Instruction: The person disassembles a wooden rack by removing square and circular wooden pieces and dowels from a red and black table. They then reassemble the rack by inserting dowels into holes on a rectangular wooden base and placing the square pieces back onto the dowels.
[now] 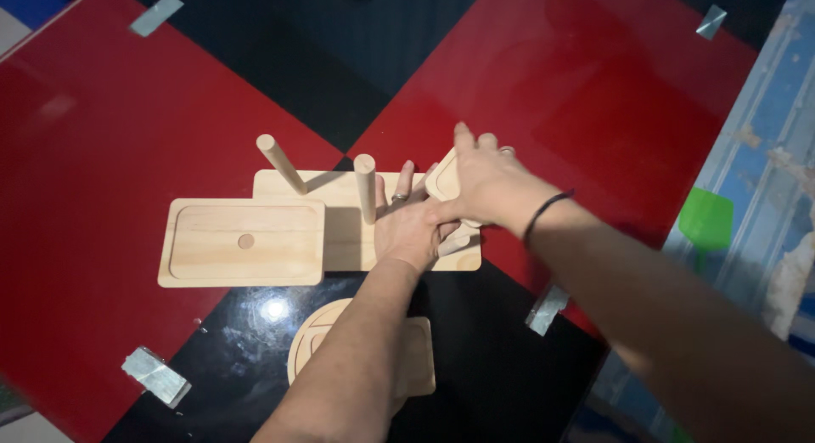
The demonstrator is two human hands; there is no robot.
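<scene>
Left hand [410, 226]: flat on the base [344, 235], palm down, fingers spread and open; it grips nothing, it only presses the base just right of the nearer peg.
Right hand [486, 184]: reaches across from the right, fingers closed over a small wooden tile [441, 181], which it holds above the right end of the base.
Tile: mostly hidden under the right hand; only its left corner shows. Whether it sits on a third peg cannot be told.
Pegs: two stand free, a tilted-looking one [281, 163] far left and an upright one [365, 186] touching the left hand's thumb side.
Rectangle [244, 242]: wooden tile with a centre hole, flat at the base's left end, near side.
Other pieces [412, 358]: round and square tiles near the person, partly under the left forearm.
Table [127, 137]: glossy red and black, taped at spots.
Risk: the hands overlap, so the tile may catch on the left fingers; the forearm could drag the near pieces; the slick glass may let the base slide if pressure eases.
</scene>
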